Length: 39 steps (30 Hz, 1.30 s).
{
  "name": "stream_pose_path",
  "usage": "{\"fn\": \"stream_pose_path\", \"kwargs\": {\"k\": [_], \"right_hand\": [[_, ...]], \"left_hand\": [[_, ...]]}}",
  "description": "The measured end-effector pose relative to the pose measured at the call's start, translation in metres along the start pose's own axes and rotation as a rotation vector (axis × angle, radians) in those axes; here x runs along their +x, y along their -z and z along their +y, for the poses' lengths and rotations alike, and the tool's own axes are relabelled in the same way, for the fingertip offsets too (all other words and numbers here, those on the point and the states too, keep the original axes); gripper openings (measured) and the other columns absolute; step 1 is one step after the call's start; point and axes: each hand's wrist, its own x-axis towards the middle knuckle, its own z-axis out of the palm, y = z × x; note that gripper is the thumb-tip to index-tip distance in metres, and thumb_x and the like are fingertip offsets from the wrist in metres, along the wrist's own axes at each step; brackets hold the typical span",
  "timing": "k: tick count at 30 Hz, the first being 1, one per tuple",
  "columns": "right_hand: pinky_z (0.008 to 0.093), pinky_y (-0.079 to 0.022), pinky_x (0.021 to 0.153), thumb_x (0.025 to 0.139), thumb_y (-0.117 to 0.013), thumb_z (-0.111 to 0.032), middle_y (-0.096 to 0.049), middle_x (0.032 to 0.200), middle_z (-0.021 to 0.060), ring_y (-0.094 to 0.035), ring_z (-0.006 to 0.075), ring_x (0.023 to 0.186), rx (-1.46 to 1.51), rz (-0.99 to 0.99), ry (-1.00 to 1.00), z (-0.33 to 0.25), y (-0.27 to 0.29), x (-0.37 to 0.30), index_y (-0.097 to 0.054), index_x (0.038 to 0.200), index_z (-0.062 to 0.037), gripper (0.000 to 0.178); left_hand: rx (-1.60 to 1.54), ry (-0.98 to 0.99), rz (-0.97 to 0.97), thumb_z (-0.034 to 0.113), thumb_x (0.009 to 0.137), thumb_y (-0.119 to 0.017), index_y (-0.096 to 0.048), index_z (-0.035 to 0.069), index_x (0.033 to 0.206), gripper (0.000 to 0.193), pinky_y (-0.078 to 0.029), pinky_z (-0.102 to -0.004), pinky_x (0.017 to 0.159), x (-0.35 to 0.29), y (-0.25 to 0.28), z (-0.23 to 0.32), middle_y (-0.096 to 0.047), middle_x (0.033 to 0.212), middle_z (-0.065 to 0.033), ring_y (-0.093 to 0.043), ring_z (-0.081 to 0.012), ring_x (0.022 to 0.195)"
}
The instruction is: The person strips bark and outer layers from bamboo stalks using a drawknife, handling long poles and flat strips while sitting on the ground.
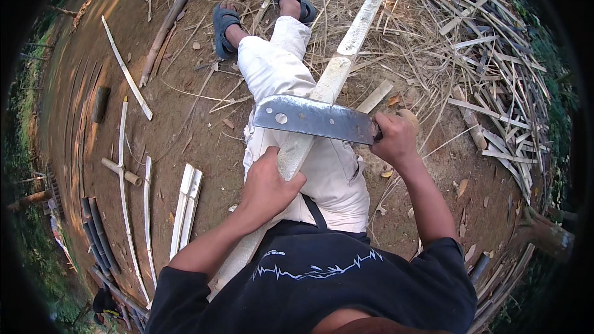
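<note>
A long split bamboo strip (334,77) runs slantwise over my lap, from under my left arm to the far upper edge. My left hand (270,187) is closed around its near part, just below the blade. In my right hand (398,136) is the handle of a cleaver (309,117), its fingers wrapped round it. The broad, dark steel blade, with round holes near its squared end, lies across the pale inner face of the strip. Whether the edge bites into the bamboo cannot be made out.
A heap of split bamboo pieces (495,80) lies at the right, with thin shavings (402,43) spread beside it. Split lengths (187,207), a short bamboo piece (101,104) and dark poles (99,235) are on the ground at the left. My sandalled feet (228,25) are ahead.
</note>
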Motion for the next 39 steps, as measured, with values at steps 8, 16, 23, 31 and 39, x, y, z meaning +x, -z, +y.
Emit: {"fn": "stream_pose_path", "kwargs": {"k": [8,16,23,31,39], "right_hand": [[0.0420,-0.051,0.054,0.062,-0.070,-0.008,-0.060,0.066,0.0093,-0.065,0.0296,0.061,0.076,-0.083,0.148,-0.042,0.017,-0.006,-0.056,0.073,-0.0083,0.017],[0.0409,-0.049,0.052,0.071,-0.071,-0.012,-0.065,0.070,0.0107,-0.066,0.0301,0.061,-0.021,-0.108,-0.092,0.000,0.003,0.006,-0.057,0.076,-0.0063,0.016],[0.0446,-0.053,0.060,0.079,-0.072,-0.017,-0.068,0.074,0.0148,-0.068,0.0331,0.066,-0.074,-0.187,-0.373,0.054,0.003,0.031,-0.060,0.080,-0.0043,0.018],[0.0423,-0.055,0.060,0.070,-0.072,-0.014,-0.066,0.070,0.0142,-0.068,0.0324,0.064,-0.151,-0.085,0.051,0.048,-0.013,0.016,-0.062,0.079,-0.0054,0.016],[0.0414,-0.053,0.060,0.061,-0.067,-0.010,-0.062,0.067,0.0103,-0.066,0.0305,0.064,-0.025,-0.069,0.222,0.016,-0.001,0.010,-0.056,0.074,-0.0095,0.017]], "left_hand": [[-0.072,-0.157,0.022,0.018,0.073,-0.075,-0.055,-0.015,0.116,0.057,-0.053,-0.0470,0.084,0.003,-0.018,-0.016,-0.066,0.100,-0.0325,-0.066,-0.0462,0.093],[0.027,0.041,-0.026,0.017,0.075,-0.075,-0.052,-0.008,0.100,0.042,-0.051,-0.0506,0.079,0.006,-0.010,-0.006,-0.063,0.092,-0.0309,-0.065,-0.0462,0.087],[0.024,0.080,-0.061,0.018,0.076,-0.076,-0.054,-0.008,0.110,0.048,-0.051,-0.0494,0.082,-0.022,-0.018,-0.005,-0.064,0.098,-0.0298,-0.066,-0.0460,0.092],[-0.045,0.084,-0.063,0.017,0.076,-0.075,-0.055,-0.009,0.107,0.045,-0.051,-0.0492,0.080,-0.026,-0.013,-0.008,-0.065,0.096,-0.0305,-0.065,-0.0462,0.091],[-0.061,0.053,0.020,0.016,0.076,-0.075,-0.055,-0.009,0.105,0.043,-0.051,-0.0495,0.080,-0.032,-0.013,-0.010,-0.065,0.093,-0.0311,-0.065,-0.0467,0.089]]}}
